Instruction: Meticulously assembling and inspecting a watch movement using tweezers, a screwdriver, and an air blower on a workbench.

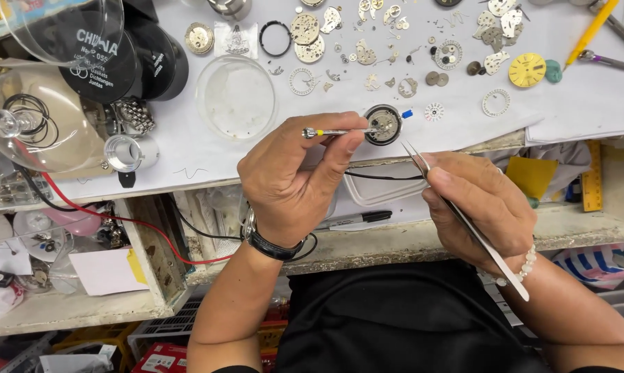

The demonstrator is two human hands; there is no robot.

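White paper sheet (187, 148) covered our bench; its front edge ran just behind our hands. Clear round dish (234, 97), seemingly holding nothing, sat left of the round watch movement (383, 124), which lay near that edge. Scattered gears and plates (367, 48) crowded the far side. Our left hand (295, 179) pinched a small screwdriver (336, 131), tip on the movement. Our right hand (481, 204) gripped steel tweezers (464, 221), points just beside it.

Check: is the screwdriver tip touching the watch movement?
Touching. The head view shows the screwdriver, held in the left hand, with its tip on the watch movement, no gap visible.
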